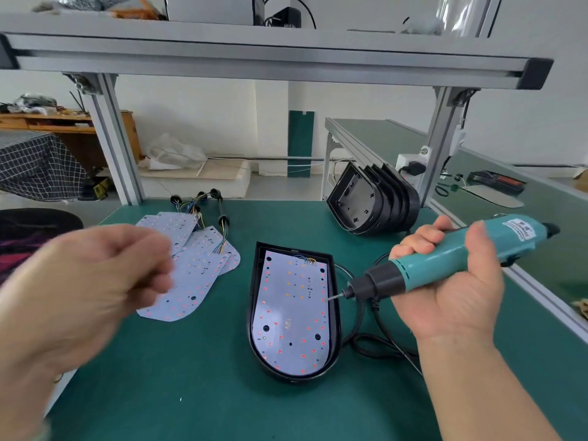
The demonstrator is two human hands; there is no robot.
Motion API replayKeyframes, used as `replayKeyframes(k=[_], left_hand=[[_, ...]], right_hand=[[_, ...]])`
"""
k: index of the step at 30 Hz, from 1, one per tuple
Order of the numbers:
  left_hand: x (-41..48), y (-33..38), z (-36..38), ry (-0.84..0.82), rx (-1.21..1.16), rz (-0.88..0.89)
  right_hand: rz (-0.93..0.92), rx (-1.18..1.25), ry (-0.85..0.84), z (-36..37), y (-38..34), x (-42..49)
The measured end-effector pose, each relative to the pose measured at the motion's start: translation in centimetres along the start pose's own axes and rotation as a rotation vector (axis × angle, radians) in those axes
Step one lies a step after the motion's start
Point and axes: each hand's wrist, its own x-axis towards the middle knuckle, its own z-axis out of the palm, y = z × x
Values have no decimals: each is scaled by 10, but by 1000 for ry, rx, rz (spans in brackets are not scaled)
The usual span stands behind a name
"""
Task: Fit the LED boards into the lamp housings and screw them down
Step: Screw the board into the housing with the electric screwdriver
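Observation:
A black lamp housing (pixel 334 316) lies in the middle of the green bench with a white LED board (pixel 292 316) seated inside it. My right hand (pixel 451 288) grips a teal electric screwdriver (pixel 445 259), whose bit tip sits just above the board's right edge. My left hand (pixel 92 281) hovers blurred above the bench at the left, fingers curled with fingertips together; I cannot see whether it pinches anything. Behind it lie loose LED boards (pixel 194 265) with coloured wires (pixel 203 208).
A nested stack of empty black housings (pixel 375 198) leans at the back right by an aluminium frame post (pixel 442 138). The screwdriver's black cable (pixel 372 332) loops on the green mat (pixel 222 393) right of the housing. A shelf beam (pixel 270 55) crosses overhead.

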Motion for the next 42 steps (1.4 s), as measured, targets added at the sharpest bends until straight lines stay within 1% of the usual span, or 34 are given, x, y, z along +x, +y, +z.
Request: replayKeyframes(k=[2, 3, 4, 8, 14, 21, 27, 31, 34, 36, 38, 40, 42], left_hand=[[-12, 12, 45, -214, -136, -13], [-15, 11, 64, -278, -219, -35], [-13, 5, 80, -304, -249, -52], [-20, -14, 114, -286, -249, -116], [-31, -29, 123, -260, -66, -61], [-36, -28, 126, -253, -12, -56], [-38, -26, 128, -272, -22, -81], [-37, -26, 125, -267, -15, -61], [-36, -26, 121, -312, 26, -63], [-35, -25, 118, -359, -9, -99], [-34, -27, 118, -335, 0, -80], [-36, -30, 121, -271, 25, -35], [-39, -30, 124, -241, -4, -32]], right_hand=[[-27, -20, 33, -3, 2, -1], [-42, -29, 57, -4, 2, 0], [-56, -37, 89, -4, 2, 0], [-102, -17, 165, -5, 0, 3], [-120, 10, 186, -3, 2, 0], [-114, 9, 178, -1, 3, -3], [-98, 18, 162, 1, 5, -5], [-91, 32, 137, 2, 7, -7], [-86, 30, 120, 3, 9, -8], [-81, 22, 114, 3, 10, -9], [-83, 18, 119, 4, 13, -10], [-86, 25, 141, 3, 15, -11], [-89, 35, 162, 3, 15, -11]])
